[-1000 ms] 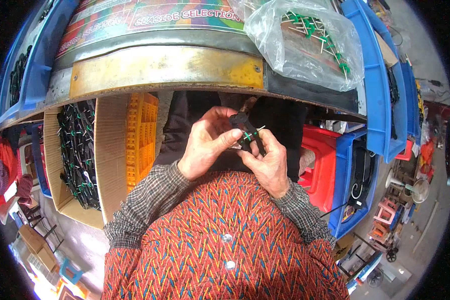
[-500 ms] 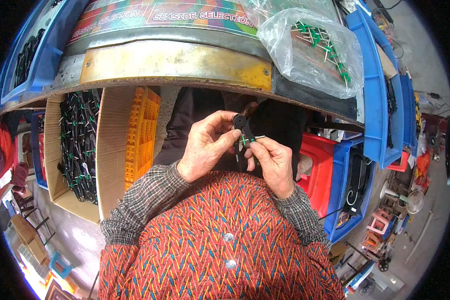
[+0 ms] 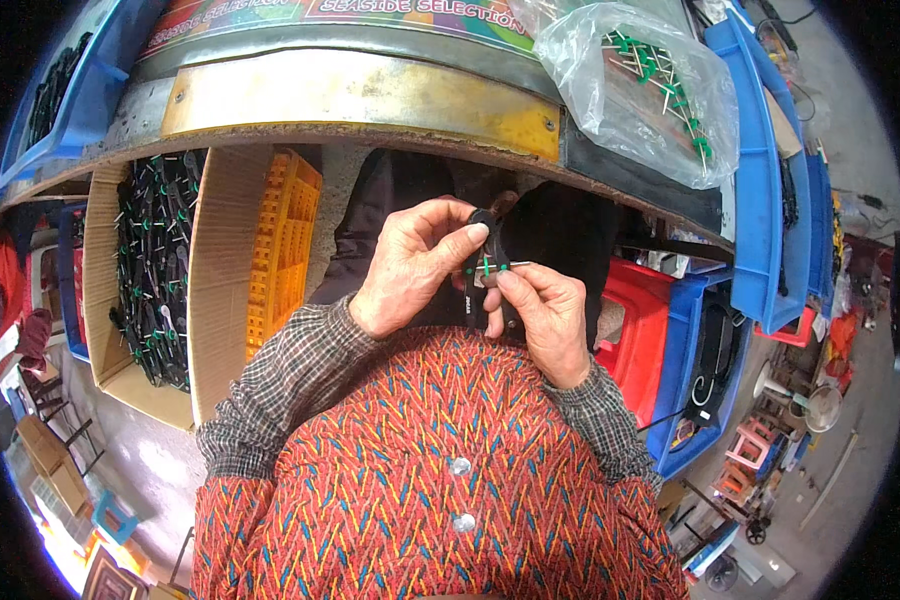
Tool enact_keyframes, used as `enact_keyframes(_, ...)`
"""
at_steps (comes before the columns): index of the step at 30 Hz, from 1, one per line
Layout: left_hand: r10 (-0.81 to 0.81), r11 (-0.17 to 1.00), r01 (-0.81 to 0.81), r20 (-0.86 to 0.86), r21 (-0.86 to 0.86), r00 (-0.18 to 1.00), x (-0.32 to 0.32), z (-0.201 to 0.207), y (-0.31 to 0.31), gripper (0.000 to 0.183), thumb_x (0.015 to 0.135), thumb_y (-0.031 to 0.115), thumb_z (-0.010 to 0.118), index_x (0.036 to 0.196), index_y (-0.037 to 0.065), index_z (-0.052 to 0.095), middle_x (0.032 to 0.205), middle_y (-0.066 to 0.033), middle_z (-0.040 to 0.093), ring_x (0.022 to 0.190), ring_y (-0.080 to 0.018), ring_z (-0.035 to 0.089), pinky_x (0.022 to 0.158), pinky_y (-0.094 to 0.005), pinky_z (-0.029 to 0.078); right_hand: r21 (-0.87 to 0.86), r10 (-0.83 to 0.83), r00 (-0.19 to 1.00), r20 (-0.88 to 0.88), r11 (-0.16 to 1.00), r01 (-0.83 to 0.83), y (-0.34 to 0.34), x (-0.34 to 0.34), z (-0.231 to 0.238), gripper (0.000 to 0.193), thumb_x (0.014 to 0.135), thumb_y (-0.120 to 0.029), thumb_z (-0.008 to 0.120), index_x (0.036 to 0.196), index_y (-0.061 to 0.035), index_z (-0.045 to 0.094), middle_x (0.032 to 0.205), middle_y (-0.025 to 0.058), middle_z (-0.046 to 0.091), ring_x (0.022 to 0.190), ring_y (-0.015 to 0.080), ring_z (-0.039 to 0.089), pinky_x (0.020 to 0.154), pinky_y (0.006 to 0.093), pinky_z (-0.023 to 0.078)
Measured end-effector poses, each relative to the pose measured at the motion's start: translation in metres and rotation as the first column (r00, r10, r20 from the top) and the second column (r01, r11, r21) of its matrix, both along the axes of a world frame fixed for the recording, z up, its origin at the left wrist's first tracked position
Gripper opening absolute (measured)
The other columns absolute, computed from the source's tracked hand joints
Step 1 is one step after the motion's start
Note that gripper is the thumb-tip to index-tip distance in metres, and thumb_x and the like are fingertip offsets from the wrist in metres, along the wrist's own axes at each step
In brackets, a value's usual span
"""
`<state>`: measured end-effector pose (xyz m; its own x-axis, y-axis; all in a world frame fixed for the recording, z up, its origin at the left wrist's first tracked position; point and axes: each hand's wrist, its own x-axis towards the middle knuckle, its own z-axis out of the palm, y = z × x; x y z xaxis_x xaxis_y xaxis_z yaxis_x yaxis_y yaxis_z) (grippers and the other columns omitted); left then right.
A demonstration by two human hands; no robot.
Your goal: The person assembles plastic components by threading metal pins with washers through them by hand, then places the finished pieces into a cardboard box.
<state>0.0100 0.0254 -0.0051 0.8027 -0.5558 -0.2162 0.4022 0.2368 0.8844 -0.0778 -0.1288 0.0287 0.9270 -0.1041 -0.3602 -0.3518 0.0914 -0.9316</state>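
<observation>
My left hand [image 3: 410,262] grips a slim black part with a round upper end [image 3: 482,216]; the thumb presses near that end. Against the part's lower section, my right hand [image 3: 550,315] pinches the end of a small green piece with a thin pale pin [image 3: 487,267], which lies crosswise over the black part. A black strip [image 3: 470,300] hangs below, between the two hands; whether it belongs to the same part I cannot tell. Both hands are above my lap, just in front of the bench edge.
On the bench [image 3: 360,98] a clear plastic bag [image 3: 590,100] holds several green pieces with pins. At left, a cardboard box [image 3: 235,250] of black parts stands beside an orange crate [image 3: 288,250]. Blue bins [image 3: 748,200] and a red stool-like plastic item [image 3: 638,325] are at right.
My left thumb has slid up toward the round end. The green piece has turned from slanted to nearly level across the black part. The whole view has shifted slightly.
</observation>
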Motion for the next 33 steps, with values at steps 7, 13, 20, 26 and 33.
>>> enact_keyframes(7, -0.018, 1.000, 0.018, -0.002, 0.006, 1.000, 0.0023, -0.0007, 0.0032, 0.020, 0.092, 0.017, 0.062, 0.102, 0.000, 0.062, 0.080, 0.0002, 0.063, 0.068, -0.0051, 0.054, 0.061, -0.0215, 0.045, -0.006, 0.019, 1.000, -0.015, 1.000, -0.019, -0.0009, -0.0010, -0.0049, 0.022, 0.094, -0.017, 0.059, 0.095, 0.0044, 0.066, 0.074, 0.0060, 0.064, 0.059, 0.0105, 0.061, 0.054, 0.0215, 0.048)
enact_keyframes(13, -0.036, 0.999, 0.036, -0.015, 0.006, 0.999, 0.0041, -0.0020, 0.0040, 0.021, 0.092, 0.018, 0.062, 0.102, 0.000, 0.062, 0.080, 0.0006, 0.062, 0.068, -0.0048, 0.053, 0.060, -0.0210, 0.045, -0.006, 0.020, 0.999, -0.028, 1.000, -0.020, 0.0001, 0.0010, -0.0032, 0.023, 0.093, -0.017, 0.060, 0.096, 0.0045, 0.066, 0.074, 0.0061, 0.064, 0.059, 0.0104, 0.061, 0.054, 0.0215, 0.048)
enact_keyframes(20, -0.051, 0.999, 0.050, -0.044, -0.013, 0.998, 0.0045, -0.0053, 0.0050, 0.020, 0.092, 0.018, 0.062, 0.103, 0.001, 0.061, 0.081, 0.0009, 0.062, 0.068, -0.0042, 0.054, 0.060, -0.0204, 0.046, 0.009, 0.018, 1.000, -0.026, 1.000, -0.018, 0.0009, 0.0007, -0.0066, 0.023, 0.093, -0.018, 0.059, 0.096, 0.0042, 0.066, 0.074, 0.0057, 0.064, 0.059, 0.0101, 0.061, 0.054, 0.0214, 0.048)
enact_keyframes(26, -0.064, 0.998, 0.063, -0.048, -0.013, 0.997, 0.0061, -0.0063, 0.0052, 0.019, 0.092, 0.017, 0.061, 0.102, 0.001, 0.061, 0.081, 0.0012, 0.062, 0.069, -0.0041, 0.055, 0.060, -0.0204, 0.047, -0.010, 0.022, 0.999, -0.041, 1.000, -0.022, 0.0005, 0.0017, -0.0060, 0.023, 0.094, -0.018, 0.059, 0.097, 0.0038, 0.066, 0.074, 0.0052, 0.064, 0.059, 0.0094, 0.060, 0.054, 0.0209, 0.048)
enact_keyframes(33, -0.098, 0.995, 0.098, -0.028, -0.004, 0.995, 0.0097, -0.0027, 0.0075, 0.018, 0.093, 0.017, 0.060, 0.100, 0.001, 0.061, 0.080, 0.0015, 0.062, 0.066, -0.0038, 0.054, 0.057, -0.0197, 0.045, 0.058, 0.015, 0.999, -0.041, 0.998, -0.013, 0.0027, 0.0029, -0.0040, 0.018, 0.092, -0.013, 0.062, 0.100, 0.0032, 0.065, 0.078, 0.0041, 0.064, 0.065, 0.0073, 0.059, 0.058, 0.0212, 0.049)
